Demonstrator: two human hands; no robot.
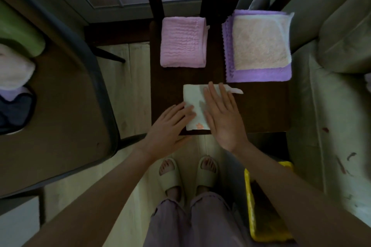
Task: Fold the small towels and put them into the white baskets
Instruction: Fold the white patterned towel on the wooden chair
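Lying near the front edge of the dark wooden bench point(261, 110), a small folded white cloth towel point(195, 102) is pressed flat by both hands, left point(170, 126) and right point(222, 114), fingers straight.

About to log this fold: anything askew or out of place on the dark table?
One thing: the white towel under both flat hands has a strip poking out past its far right corner. The pink towel and the purple-and-peach stack lie square.
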